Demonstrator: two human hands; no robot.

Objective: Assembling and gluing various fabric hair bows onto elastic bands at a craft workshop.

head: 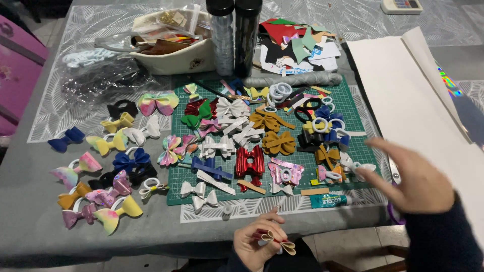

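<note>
My left hand (259, 241) is at the near table edge, pinching a small folded tan and dark red bow piece (279, 242). To the right, my right hand (409, 177) hovers with fingers spread and nothing in it, over the right edge of the green cutting mat (348, 108). It is nearest a white bow (359, 167) and a mustard bow (326, 155). The mat is covered with several bows, among them a shiny red one (249, 163) and two brown ones (278, 142). A tube of glue (327, 200) lies at the mat's front edge.
Several finished bows on hair ties lie on the grey tablecloth (30, 211) at left. At the back stand two dark cylinders (234, 35), a cream pouch (176, 59) and scraps of coloured material (297, 43). Large white sheets (403, 95) lie at right, with scissors partly hidden under my right hand.
</note>
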